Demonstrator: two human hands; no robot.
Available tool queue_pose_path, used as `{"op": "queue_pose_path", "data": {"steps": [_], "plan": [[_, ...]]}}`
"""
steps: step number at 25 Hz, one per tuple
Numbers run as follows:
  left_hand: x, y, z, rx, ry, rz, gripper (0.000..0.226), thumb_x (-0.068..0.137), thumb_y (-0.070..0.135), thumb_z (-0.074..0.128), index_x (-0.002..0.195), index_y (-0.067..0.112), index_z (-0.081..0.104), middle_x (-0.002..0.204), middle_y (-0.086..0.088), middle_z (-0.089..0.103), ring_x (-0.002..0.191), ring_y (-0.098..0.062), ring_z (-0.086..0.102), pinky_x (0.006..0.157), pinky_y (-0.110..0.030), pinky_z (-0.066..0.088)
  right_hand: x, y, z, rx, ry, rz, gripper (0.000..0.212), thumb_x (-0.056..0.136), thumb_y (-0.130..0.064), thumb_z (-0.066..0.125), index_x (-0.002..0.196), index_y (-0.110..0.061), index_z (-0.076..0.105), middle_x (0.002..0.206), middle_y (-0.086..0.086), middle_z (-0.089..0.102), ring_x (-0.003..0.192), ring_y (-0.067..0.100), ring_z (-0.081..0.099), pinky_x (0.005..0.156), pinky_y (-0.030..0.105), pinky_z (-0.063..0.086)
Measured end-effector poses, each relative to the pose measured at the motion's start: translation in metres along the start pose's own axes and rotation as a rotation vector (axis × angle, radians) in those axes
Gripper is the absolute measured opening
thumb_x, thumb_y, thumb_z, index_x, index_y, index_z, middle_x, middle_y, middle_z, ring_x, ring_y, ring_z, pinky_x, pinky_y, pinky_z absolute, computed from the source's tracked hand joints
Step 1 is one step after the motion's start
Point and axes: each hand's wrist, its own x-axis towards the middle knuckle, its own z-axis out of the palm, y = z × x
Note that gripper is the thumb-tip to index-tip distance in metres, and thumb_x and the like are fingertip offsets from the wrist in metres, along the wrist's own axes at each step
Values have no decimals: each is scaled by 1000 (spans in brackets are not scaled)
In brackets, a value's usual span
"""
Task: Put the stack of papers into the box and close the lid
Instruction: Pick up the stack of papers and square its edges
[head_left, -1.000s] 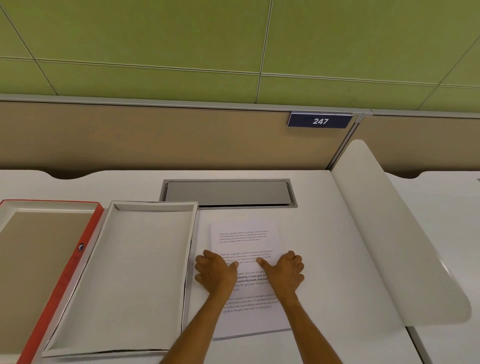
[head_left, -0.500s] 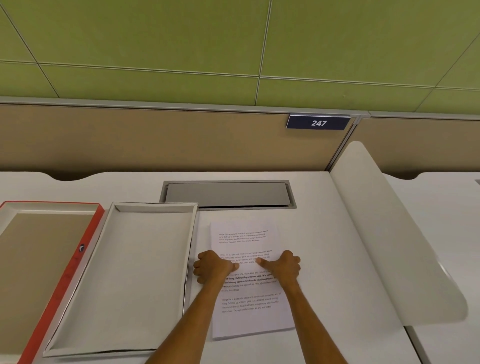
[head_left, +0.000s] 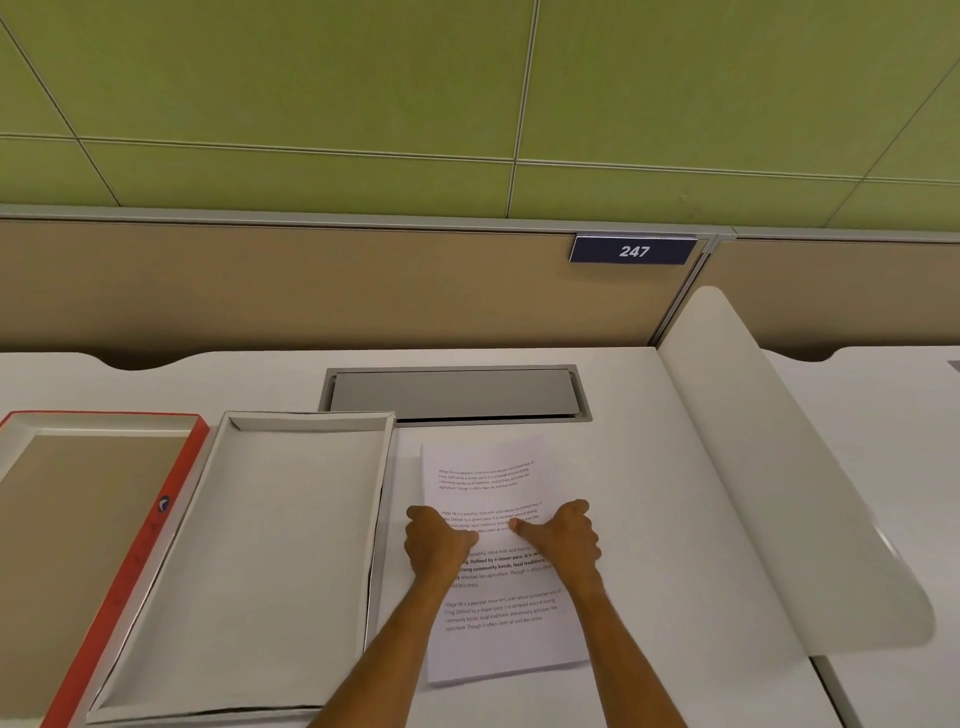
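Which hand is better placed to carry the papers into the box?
Left, marginally. The left hand sits on the stack of papers at the edge beside the open white box, which lies to the left. The right hand rests on the far side, so it suits supporting.

Box (head_left: 270, 561) open-topped and bare inside; only its right wall (head_left: 383, 499) stands between it and papers (head_left: 498, 639).

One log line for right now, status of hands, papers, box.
left hand, right hand: on white printed paper stack | open white cardboard box: empty | red-edged lid: off
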Motion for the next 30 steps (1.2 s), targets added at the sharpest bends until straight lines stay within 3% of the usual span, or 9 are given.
{"op": "queue_pose_path", "data": {"steps": [2,4,8,10,14,17,25,30], "plan": [[0,-1,-3,-61,-14,-21,68,64,24,89,112,0,48,97,-6,58,95,-28,70,43,-17,40,-2,1,-2,70,-22,-68,80,64,-44,85,110,-8,31,124,15,58,113,33,59,93,39,50],[3,-3,-3,-89,-44,-39,58,62,26,90,103,4,55,101,-10,68,84,-25,70,46,-20,47,-2,5,-3,110,-65,-67,78,62,-42,87,104,-10,29,117,13,59,110,31,61,87,36,52],[6,-13,-4,-135,-51,-47,47,59,29,92,93,7,68,100,-13,75,73,-22,70,55,-29,58,4,13,-7,124,-163,-70,56,59,-41,89,94,-10,58,102,9,72,85,23,69,79,36,59],[2,-17,-1,-108,-17,26,49,61,34,90,95,6,70,98,-11,75,71,-19,69,50,-26,56,2,11,-7,113,-137,-86,45,62,-33,89,90,-10,61,102,13,73,77,21,66,69,30,57],[-11,-17,4,-95,47,123,53,67,35,86,100,7,54,107,-12,69,78,-19,66,50,-22,53,-10,2,-2,71,-14,-51,66,64,-32,87,110,-2,51,115,14,65,98,29,66,71,30,50],[-19,-12,0,-79,19,180,54,72,31,83,104,6,48,113,-14,68,81,-23,67,50,-19,48,-14,2,-7,110,-15,-59,62,63,-31,88,102,-5,47,114,14,66,99,29,66,73,32,53],[-56,15,-34,-371,93,364,50,69,32,86,99,12,51,97,-3,68,68,-10,65,48,-13,49,-48,5,-44,600,134,-211,67,56,-26,92,109,-13,53,103,3,67,87,21,67,75,37,60],[-75,16,-42,-725,107,480,46,62,8,90,89,27,58,85,4,67,76,-8,66,57,-10,52,-65,6,-57,864,167,-395,46,56,3,89,94,-17,70,86,7,75,81,24,73,67,39,63]]}}
